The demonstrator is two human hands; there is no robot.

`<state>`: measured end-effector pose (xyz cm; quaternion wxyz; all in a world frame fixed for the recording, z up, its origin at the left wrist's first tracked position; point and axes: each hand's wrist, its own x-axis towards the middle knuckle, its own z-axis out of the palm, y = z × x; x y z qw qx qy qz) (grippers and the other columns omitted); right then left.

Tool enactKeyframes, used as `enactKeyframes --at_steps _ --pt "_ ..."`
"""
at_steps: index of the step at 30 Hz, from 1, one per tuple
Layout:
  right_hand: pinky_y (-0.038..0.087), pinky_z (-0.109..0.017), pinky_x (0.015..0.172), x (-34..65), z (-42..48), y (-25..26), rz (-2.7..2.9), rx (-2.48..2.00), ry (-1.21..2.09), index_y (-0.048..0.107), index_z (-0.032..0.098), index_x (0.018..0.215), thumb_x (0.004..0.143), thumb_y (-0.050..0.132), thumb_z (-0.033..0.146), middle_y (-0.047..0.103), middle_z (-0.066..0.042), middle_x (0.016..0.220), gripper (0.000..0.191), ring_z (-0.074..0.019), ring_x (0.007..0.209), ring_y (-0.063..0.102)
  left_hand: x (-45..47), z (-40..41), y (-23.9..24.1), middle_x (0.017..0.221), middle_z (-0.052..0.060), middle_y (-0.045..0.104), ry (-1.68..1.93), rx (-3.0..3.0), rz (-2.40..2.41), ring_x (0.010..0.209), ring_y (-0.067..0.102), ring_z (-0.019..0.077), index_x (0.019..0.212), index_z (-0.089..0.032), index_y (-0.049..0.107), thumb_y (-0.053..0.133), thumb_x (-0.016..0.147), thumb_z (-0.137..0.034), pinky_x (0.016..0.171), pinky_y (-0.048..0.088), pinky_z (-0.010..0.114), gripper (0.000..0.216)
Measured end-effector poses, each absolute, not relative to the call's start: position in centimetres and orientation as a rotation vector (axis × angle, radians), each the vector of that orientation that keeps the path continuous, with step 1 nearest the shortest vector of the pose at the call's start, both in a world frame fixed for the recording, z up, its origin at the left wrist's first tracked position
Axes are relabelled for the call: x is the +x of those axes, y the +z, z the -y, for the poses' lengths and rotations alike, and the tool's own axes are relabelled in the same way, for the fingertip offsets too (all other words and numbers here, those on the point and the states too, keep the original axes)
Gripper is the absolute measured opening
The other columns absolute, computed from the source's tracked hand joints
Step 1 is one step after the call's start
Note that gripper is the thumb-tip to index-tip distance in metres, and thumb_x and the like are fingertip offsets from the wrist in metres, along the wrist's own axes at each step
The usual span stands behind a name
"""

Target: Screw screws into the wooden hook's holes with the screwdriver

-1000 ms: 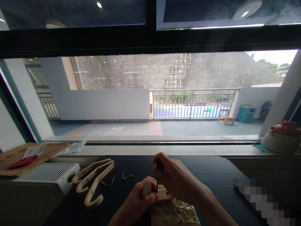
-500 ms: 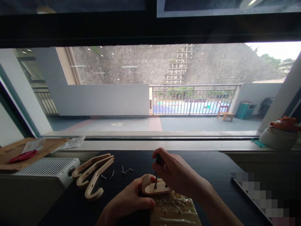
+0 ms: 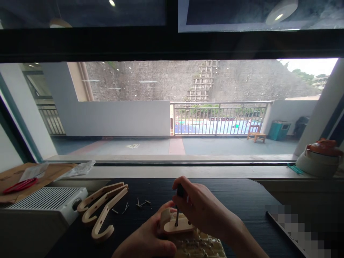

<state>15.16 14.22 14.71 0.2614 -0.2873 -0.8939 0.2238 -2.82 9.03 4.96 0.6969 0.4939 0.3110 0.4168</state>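
My right hand (image 3: pixel 202 202) is closed round the black handle of a screwdriver (image 3: pixel 176 216), held upright. Its tip sits in a hole of a pale wooden hook (image 3: pixel 182 225). My left hand (image 3: pixel 153 233) grips that hook by its curved end, with some fingers hidden behind it. Under the hook lies a tan block (image 3: pixel 197 247) that looks wrapped in clear tape, with several small screws on top. Several more wooden hooks (image 3: pixel 106 211) lie to the left on the dark table (image 3: pixel 231 190), and loose screws (image 3: pixel 138 204) are scattered beside them.
At the left stands a white slatted unit (image 3: pixel 51 199) with a knob. Behind it are brown cardboard (image 3: pixel 60 170), red-handled scissors (image 3: pixel 21 185) and a clear plastic bag (image 3: pixel 80 168). A lidded pot (image 3: pixel 318 159) stands on the right of the windowsill (image 3: pixel 193 172).
The camera has tilted up slightly, so the whole scene sits lower in view. Both hands keep their hold, and the screwdriver stays in the same hole of the hook.
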Motion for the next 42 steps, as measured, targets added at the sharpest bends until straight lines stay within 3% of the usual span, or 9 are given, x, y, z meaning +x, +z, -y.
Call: enactKeyframes --at_steps 4,12,28,35,42 --pt "0.032 -0.022 0.053 15.21 -14.17 14.65 2.421 -0.766 0.610 0.047 0.024 0.098 0.085 0.045 0.025 0.060 0.002 0.072 0.014 -0.0101 0.060 0.049 -3.46 -8.92 4.34 0.124 0.006 0.053 0.866 1.050 -0.697 0.111 0.053 0.0293 0.139 -0.035 0.011 0.075 0.058 -0.003 0.093 0.038 0.041 0.108" --pt "0.033 -0.022 0.054 15.30 -14.67 14.26 2.425 -0.735 0.603 0.046 0.023 0.099 0.086 0.044 0.025 0.059 0.002 0.072 0.014 -0.0097 0.060 0.048 -3.37 -8.84 4.79 0.118 0.004 0.056 0.867 1.117 -0.793 0.111 0.051 0.0272 0.140 -0.034 0.012 0.076 0.059 -0.007 0.093 0.037 0.039 0.107" --pt "0.034 -0.023 0.055 15.42 -14.48 14.39 2.442 -0.748 0.602 0.046 0.022 0.101 0.086 0.046 0.028 0.059 0.001 0.072 0.016 -0.0104 0.060 0.048 -3.71 -9.08 4.93 0.100 0.002 0.061 0.885 1.211 -0.900 0.094 0.053 0.0177 0.116 -0.019 0.052 0.067 0.072 -0.017 0.082 0.037 0.027 0.047" --pt "0.034 -0.023 0.055 15.31 -14.44 14.45 2.431 -0.724 0.598 0.047 0.021 0.100 0.086 0.045 0.026 0.058 0.000 0.071 0.015 -0.0105 0.060 0.048 -3.79 -9.14 4.69 0.094 0.001 0.061 0.922 1.155 -1.002 0.088 0.054 0.0174 0.110 -0.018 0.056 0.068 0.072 -0.024 0.080 0.036 0.029 0.041" --pt "0.034 -0.023 0.054 15.26 -14.42 14.40 2.432 -0.729 0.596 0.047 0.021 0.102 0.085 0.045 0.025 0.059 0.000 0.071 0.017 -0.0109 0.059 0.048 -3.72 -9.08 4.63 0.095 0.001 0.061 0.935 1.135 -0.947 0.088 0.054 0.0151 0.109 -0.018 0.056 0.068 0.072 -0.020 0.079 0.036 0.026 0.038"
